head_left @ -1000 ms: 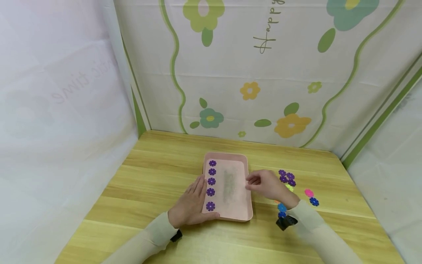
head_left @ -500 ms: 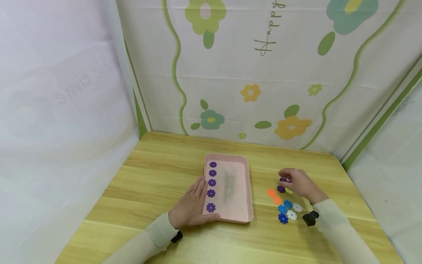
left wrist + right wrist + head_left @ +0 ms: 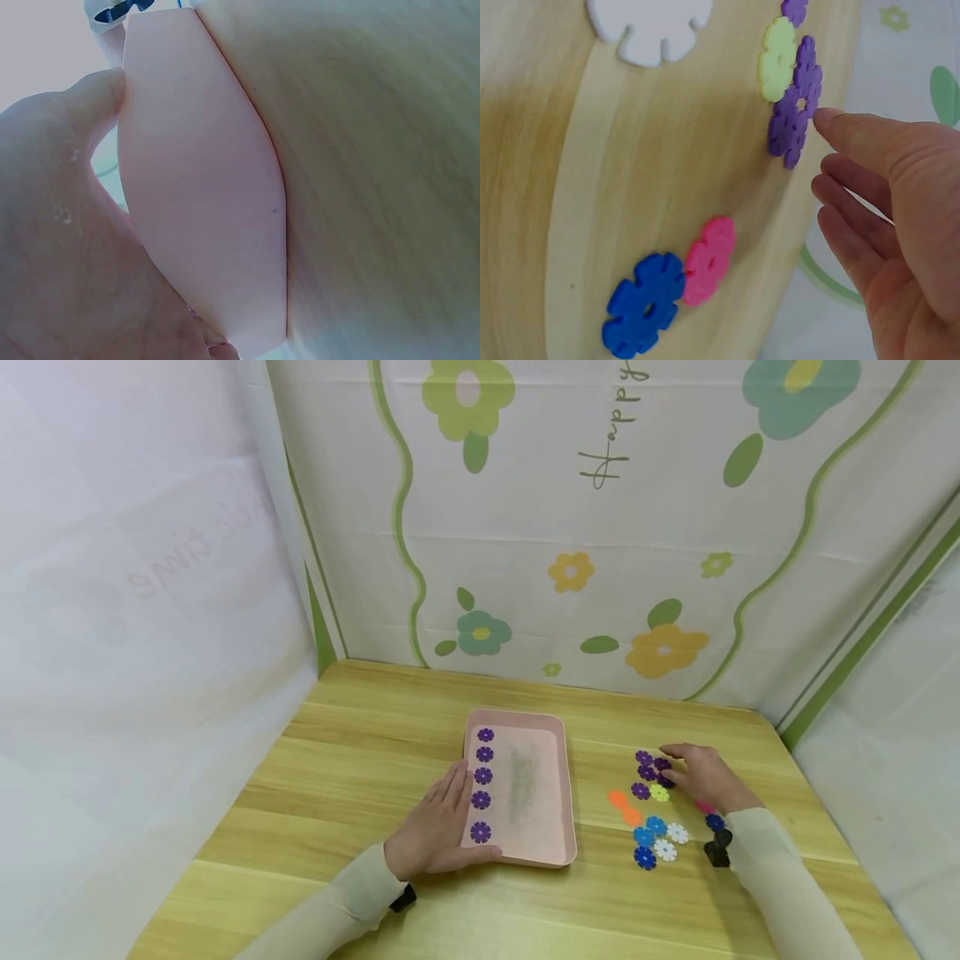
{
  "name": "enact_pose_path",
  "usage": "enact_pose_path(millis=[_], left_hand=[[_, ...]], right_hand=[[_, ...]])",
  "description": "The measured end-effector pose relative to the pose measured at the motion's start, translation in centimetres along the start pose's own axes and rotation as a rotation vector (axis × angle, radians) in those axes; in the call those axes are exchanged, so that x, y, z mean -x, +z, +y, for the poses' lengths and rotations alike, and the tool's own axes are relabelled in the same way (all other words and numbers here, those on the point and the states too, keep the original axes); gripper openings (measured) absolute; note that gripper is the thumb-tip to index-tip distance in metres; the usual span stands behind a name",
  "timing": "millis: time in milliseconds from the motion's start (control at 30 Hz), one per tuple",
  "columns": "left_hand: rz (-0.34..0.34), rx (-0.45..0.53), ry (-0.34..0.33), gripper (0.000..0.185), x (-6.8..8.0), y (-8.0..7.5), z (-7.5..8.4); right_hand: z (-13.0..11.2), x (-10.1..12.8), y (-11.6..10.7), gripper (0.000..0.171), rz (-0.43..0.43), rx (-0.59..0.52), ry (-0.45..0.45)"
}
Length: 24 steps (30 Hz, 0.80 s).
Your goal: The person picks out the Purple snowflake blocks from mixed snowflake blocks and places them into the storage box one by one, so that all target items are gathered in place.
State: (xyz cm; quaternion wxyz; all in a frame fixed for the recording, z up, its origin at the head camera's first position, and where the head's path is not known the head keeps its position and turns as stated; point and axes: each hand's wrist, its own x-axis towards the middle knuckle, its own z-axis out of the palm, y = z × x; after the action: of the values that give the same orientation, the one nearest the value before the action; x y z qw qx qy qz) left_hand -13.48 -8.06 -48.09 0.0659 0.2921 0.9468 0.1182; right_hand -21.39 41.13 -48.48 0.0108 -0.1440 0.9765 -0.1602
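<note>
1. Left hand [image 3: 437, 828], fingers flat, thumb along the near rim, rests on the pink tray [image 3: 536, 852] at its 8 o'clock corner.
2. Right hand [image 3: 705, 777], fingers relaxed, touches the purple flower pieces [image 3: 654, 770] on the desk [image 3: 352, 760], at the tray's 3 o'clock.

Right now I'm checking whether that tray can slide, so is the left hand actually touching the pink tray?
Touching. In the head view the left hand lies flat against the pink tray at its near-left corner; the left wrist view shows the palm against the tray's side.
</note>
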Motion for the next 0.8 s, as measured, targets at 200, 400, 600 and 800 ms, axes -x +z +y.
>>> enact_pose_path(millis=[200,400,600,800], left_hand=[[0.008,0.005,0.01,0.121,0.1,0.0,0.0],[0.024,0.016,0.018,0.121,0.0,0.2,0.0],[-0.003,0.005,0.002,0.122,-0.1,0.2,-0.1],[0.003,0.008,0.004,0.122,-0.2,0.1,-0.2]], right_hand=[[0.4,-0.5,0.3,0.04,0.009,0.0,-0.021],[1.1,-1.2,0.5,0.035,-0.027,-0.037,-0.005],[1.7,-1.8,0.3,0.036,-0.082,-0.122,0.072],[2.2,-2.2,-0.3,0.025,-0.104,-0.154,0.105]])
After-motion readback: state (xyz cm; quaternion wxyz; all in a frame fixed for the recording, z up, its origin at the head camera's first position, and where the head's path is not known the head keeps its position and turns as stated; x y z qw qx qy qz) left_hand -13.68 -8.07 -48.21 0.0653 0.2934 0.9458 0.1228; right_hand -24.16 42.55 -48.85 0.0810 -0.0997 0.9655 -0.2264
